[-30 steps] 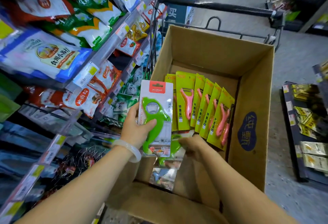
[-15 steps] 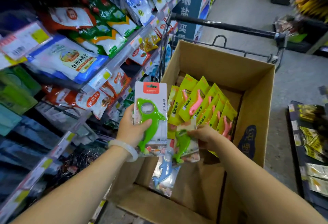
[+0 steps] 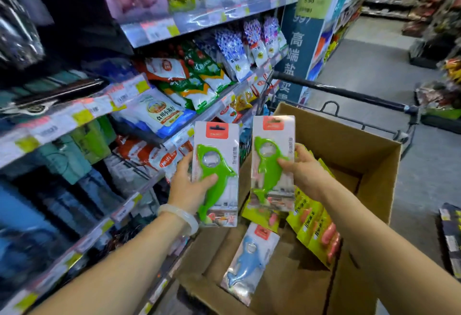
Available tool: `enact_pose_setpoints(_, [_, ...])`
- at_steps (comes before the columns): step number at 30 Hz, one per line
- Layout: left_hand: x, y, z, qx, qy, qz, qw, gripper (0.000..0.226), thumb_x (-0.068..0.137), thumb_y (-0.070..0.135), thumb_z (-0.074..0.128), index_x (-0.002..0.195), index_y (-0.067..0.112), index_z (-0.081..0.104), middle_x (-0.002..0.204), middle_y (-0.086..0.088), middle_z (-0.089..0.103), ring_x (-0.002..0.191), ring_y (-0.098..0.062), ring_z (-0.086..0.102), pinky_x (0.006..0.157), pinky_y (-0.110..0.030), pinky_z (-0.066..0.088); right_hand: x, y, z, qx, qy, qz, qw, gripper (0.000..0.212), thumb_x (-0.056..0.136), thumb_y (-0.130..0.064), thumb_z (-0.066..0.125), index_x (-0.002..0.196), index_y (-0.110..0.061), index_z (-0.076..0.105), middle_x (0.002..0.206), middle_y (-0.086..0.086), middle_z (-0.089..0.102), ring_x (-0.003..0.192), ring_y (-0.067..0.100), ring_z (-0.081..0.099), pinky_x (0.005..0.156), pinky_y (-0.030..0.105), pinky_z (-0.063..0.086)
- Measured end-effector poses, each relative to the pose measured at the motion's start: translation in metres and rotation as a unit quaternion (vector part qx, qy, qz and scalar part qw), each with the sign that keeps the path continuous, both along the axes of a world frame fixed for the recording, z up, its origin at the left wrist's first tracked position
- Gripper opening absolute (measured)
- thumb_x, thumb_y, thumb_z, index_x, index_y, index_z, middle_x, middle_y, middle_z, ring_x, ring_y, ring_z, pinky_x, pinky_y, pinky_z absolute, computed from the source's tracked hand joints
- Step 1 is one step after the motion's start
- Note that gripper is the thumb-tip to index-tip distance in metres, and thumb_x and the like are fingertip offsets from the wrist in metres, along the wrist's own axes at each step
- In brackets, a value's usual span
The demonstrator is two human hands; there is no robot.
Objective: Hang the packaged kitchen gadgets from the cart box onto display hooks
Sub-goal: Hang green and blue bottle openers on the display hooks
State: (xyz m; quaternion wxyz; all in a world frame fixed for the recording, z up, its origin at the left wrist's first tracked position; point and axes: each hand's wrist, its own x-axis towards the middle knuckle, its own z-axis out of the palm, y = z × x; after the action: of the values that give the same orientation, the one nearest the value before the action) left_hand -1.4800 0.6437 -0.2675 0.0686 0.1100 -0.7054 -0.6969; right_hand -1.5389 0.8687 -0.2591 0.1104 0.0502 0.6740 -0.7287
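While a cardboard box [image 3: 349, 155] sits open in a shopping cart [image 3: 344, 92] beside a supermarket aisle, a person holds up two carded kitchen gadgets above its left wall, seen from the head camera. With thumb across the front and fingers behind, the left hand [image 3: 188, 190] grips a green dolphin-shaped gadget pack [image 3: 216, 175]; a pale bangle [image 3: 178, 217] circles that wrist. Just beside it, not touching, a second green dolphin pack [image 3: 273, 162] is pinched at its right edge by the right hand [image 3: 303, 172]. Both packs stand upright, red hang tabs on top. Down in the box, a blue dolphin pack [image 3: 249, 262] lies tilted on the floor near the front wall, and a row of yellow-green packs with pink peelers [image 3: 316, 230] leans along the right wall under the right forearm. Shelves [image 3: 139, 95] of bagged goods with price tags fill the left side, blurred.
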Motion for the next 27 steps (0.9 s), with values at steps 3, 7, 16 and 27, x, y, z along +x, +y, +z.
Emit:
enact_pose_setpoints(3, [0.026, -0.025, 0.016, -0.009, 0.026, 0.040, 0.999, 0.060, 0.078, -0.009, 0.064, 0.131, 0.010, 0.043, 0.111, -0.008, 0.059, 0.094, -0.020, 0.059, 0.067, -0.014, 0.053, 0.012, -0.039, 0.019, 0.010, 0.062, 0.058, 0.996, 0.042, 0.084, 0.018, 0.049, 0.109, -0.015, 0.046, 0.097, 0.004, 0.064, 0.073, 0.008, 0.067, 0.076, 0.030, 0.056])
enact_pose_setpoints(7, [0.082, -0.074, 0.034, -0.025, 0.061, 0.116, 0.991, 0.058, 0.078, -0.009, 0.066, 0.126, 0.016, 0.045, 0.112, -0.006, 0.059, 0.095, -0.018, 0.059, 0.072, -0.020, 0.051, 0.044, -0.107, 0.039, 0.007, 0.132, 0.143, 0.981, 0.047, 0.086, 0.016, 0.049, 0.127, -0.004, 0.039, 0.115, 0.007, 0.058, 0.093, 0.011, 0.062, 0.077, 0.019, 0.055])
enact_pose_setpoints(16, [0.318, -0.197, 0.076, -0.023, 0.119, 0.349, 0.929, 0.058, 0.083, -0.003, 0.063, 0.129, 0.023, 0.039, 0.110, 0.005, 0.057, 0.090, -0.009, 0.058, 0.070, -0.016, 0.049, 0.219, -0.285, 0.074, -0.018, 0.200, 0.351, 0.915, 0.046, 0.090, 0.007, 0.050, 0.127, -0.016, 0.037, 0.116, -0.008, 0.056, 0.100, 0.009, 0.057, 0.085, 0.018, 0.051])
enact_pose_setpoints(27, [0.638, -0.284, 0.113, -0.105, 0.113, 0.581, 0.799, 0.053, 0.079, 0.010, 0.070, 0.119, 0.029, 0.041, 0.127, -0.013, 0.056, 0.117, -0.031, 0.055, 0.099, -0.051, 0.044, 0.483, -0.484, 0.103, -0.078, 0.225, 0.547, 0.802, 0.070, 0.087, -0.007, 0.062, 0.146, -0.010, 0.023, 0.151, 0.006, 0.033, 0.134, 0.022, 0.039, 0.107, 0.044, 0.039])
